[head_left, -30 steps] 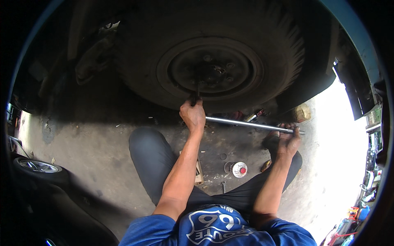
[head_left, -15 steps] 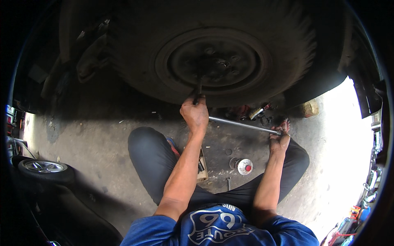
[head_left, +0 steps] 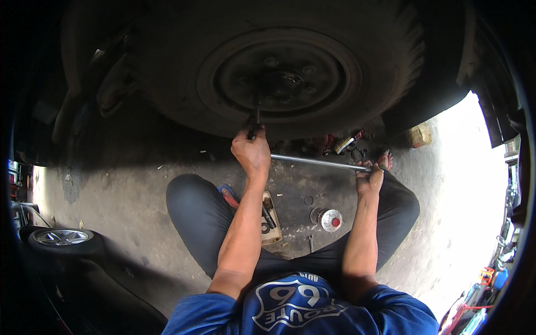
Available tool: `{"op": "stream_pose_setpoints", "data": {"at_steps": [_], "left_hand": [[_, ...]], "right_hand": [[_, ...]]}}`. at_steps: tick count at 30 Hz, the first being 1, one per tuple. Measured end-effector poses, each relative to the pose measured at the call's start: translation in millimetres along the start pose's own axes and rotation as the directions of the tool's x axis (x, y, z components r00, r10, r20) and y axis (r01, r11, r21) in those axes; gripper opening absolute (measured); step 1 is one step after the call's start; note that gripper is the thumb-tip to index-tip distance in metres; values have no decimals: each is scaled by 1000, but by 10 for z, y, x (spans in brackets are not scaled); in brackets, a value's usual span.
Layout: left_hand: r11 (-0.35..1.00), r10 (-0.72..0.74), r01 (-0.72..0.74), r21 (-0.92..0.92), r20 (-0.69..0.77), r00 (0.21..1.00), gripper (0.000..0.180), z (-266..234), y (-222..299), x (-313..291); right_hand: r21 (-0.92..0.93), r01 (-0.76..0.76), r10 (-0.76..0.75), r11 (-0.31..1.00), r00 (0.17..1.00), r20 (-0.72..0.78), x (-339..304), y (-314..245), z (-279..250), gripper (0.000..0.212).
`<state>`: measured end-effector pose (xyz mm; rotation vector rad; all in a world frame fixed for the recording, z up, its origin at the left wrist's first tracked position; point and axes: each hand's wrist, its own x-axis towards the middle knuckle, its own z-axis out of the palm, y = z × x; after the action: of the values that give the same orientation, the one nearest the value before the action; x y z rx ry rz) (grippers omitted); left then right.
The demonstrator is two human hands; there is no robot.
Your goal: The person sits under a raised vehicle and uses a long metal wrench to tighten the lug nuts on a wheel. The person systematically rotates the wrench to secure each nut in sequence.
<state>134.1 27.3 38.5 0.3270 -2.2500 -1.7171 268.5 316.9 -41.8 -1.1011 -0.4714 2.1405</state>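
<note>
A large dark tyre [head_left: 385, 72] on a steel wheel [head_left: 329, 84] fills the upper middle. My left hand [head_left: 250, 149] is closed round the head of a lug wrench [head_left: 312, 160], just below the wheel. From that hand the wrench's shaft runs up to the lower left of the hub, where shadow hides its tip. Its long steel bar stretches to the right, and my right hand [head_left: 369, 177] grips the far end. Both forearms reach forward between my bent knees.
Between my legs lie an open box [head_left: 272, 237] of tools, a can with a red cap [head_left: 330, 220] and a small spanner [head_left: 311, 244]. Under the tyre are several dark parts and a tube [head_left: 349, 143]. A yellowish block [head_left: 420, 135] lies right; a spare wheel [head_left: 62, 238] left.
The view has shifted slightly, so the wheel and both hands appear farther left and higher. My right hand and its bar end have risen a little toward the tyre. Both grips stay closed.
</note>
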Motion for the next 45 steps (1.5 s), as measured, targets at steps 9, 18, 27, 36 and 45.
{"op": "stream_pose_setpoints", "data": {"at_steps": [9,18,27,36,45], "left_hand": [[998,39,-39,-43,6,999,31,37,-19,24],[987,160,-160,8,-5,987,28,64,-91,74],[494,-363,496,-714,349,864,11,136,-340,128],[-325,-165,758,-566,823,543,18,122,-780,126],[-466,56,771,-434,855,515,15,8,-755,76]], "right_hand": [[35,-43,44,998,998,-39,233,54,-160,16],[-284,-46,17,958,995,-102,21,215,69,25],[232,859,-667,457,158,728,-2521,-93,2315,31],[210,956,372,206,-275,886,-3878,2862,2677,51],[254,924,660,286,-382,646,-4032,3068,2134,56]]}}
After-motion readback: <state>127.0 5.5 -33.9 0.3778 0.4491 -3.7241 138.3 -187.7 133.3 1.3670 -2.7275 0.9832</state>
